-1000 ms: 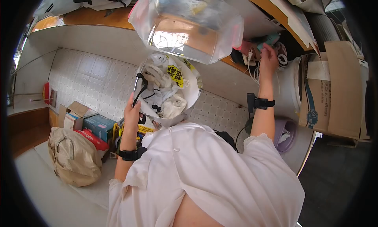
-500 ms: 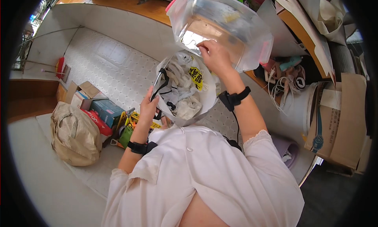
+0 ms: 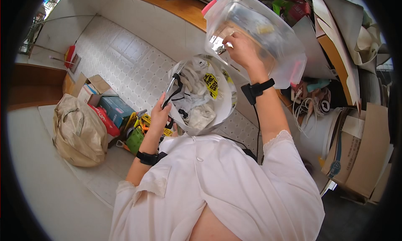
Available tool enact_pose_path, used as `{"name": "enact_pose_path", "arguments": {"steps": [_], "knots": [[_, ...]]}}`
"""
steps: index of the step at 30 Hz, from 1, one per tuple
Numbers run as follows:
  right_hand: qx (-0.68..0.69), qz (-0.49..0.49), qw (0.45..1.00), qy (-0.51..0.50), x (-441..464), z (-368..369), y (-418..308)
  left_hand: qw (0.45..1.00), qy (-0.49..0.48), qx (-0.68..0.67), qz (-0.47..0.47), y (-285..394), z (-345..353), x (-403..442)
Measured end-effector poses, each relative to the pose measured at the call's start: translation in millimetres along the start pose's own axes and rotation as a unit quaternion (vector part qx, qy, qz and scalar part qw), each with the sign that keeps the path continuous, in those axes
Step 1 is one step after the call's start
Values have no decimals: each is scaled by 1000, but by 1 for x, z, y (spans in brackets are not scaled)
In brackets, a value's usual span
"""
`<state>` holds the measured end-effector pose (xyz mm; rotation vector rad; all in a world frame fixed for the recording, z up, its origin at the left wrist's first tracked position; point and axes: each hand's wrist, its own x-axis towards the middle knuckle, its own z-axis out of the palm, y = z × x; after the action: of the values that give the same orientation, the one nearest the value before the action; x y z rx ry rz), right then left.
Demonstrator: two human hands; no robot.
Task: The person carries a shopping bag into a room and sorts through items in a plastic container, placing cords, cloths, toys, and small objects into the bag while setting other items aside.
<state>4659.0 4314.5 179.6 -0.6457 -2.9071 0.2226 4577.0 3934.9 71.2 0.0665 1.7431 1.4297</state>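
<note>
My left hand (image 3: 160,110) is closed around the black strap handle (image 3: 176,83) of a large white shopping bag (image 3: 228,103). The bag stands open in front of my body, filled with crumpled white plastic bags (image 3: 201,115), one with black print on yellow (image 3: 211,84). Over a clear plastic storage bin (image 3: 289,42), my right hand (image 3: 243,50) reaches down inside with bent fingers drawn together. What the fingertips hold, if anything, is too small to make out. The bin is tilted toward me, and a pale yellow patch (image 3: 264,29) shows through its wall.
At left are a beige cloth bag (image 3: 79,132), a teal box (image 3: 116,110) and a green item (image 3: 135,140). Cardboard boxes (image 3: 356,151) stand at right, near white cables (image 3: 312,109). A wooden ledge (image 3: 176,6) runs behind; patterned tiles (image 3: 125,61) cover the floor.
My view has shifted, so the bin appears farther right. My right hand remains in the bin with its fingers bent. My left hand keeps its hold on the strap.
</note>
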Motion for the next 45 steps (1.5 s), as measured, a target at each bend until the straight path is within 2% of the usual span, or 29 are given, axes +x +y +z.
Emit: {"name": "enact_pose_path", "arguments": {"steps": [4, 6, 10, 12, 13, 15, 18, 22, 24, 25, 26, 27, 28, 30, 31, 33, 34, 36, 37, 39, 43, 45], "knots": [[12, 52, 998, 15, -3, -17, 5, 1000, -2, 5, 0, 2, -5, 7], [5, 140, 989, 50, -7, -29, 3, 1000, -1, 10, -7, 4, -5, 10], [-6, 134, 990, 48, -3, -8, 18, 1000, -9, 18, -6, 2, -5, 17], [-1, 25, 995, 92, 4, 9, 22, 1000, -9, 4, -8, 5, -3, 17], [-1, 26, 995, 92, 4, 11, 24, 1000, -10, 4, -9, 8, -2, 16], [-53, 44, 997, 18, 5, 13, 24, 1000, -11, 25, -8, 14, -2, 14], [-71, 83, 994, 22, 0, 11, 24, 1000, -15, 27, -3, 10, -4, 18], [-70, 61, 996, 15, -10, 3, 25, 1000, -16, 7, 5, 5, -3, 22], [86, 168, 982, -11, -17, -6, 17, 1000, -20, 2, 4, 6, -4, 22], [85, 166, 982, -10, -20, 4, 23, 1000, -19, 0, 5, 6, -4, 22], [260, 163, 952, 11, -28, 22, 33, 1000, -20, 4, 0, 6, -4, 22], [427, 155, 891, 31, -29, 20, 28, 1000, -21, 9, -5, 8, -4, 22], [425, 154, 891, 33, -32, 15, 25, 1000, -22, 8, -2, 9, -4, 22], [568, 191, 800, -21, -46, -3, 12, 999, -23, 23, 4, 11, -3, 21], [567, 192, 801, -19, -50, -9, 6, 999, -25, 23, 5, 11, -3, 21], [635, 187, 749, -25, -57, -17, -4, 1000, -27, 11, 7, 9, -3, 21], [635, 187, 750, -23, -60, -21, -9, 999, -29, 12, 8, 9, -3, 21], [729, 213, 649, -34, -66, -26, -17, 999, -35, 14, 6, 8, -4, 21], [729, 213, 650, -33, -68, -27, -18, 999, -37, 15, 7, 7, -4, 21], [768, 203, 606, -43, -72, -31, -25, 999, -36, 10, 6, 6, -5, 19], [776, 223, 589, -29, -78, -43, -44, 999, -40, 16, 4, 8, -7, 14], [836, 194, 512, -41, -82, -43, -45, 998, -50, 23, 4, 9, -7, 11]]}}
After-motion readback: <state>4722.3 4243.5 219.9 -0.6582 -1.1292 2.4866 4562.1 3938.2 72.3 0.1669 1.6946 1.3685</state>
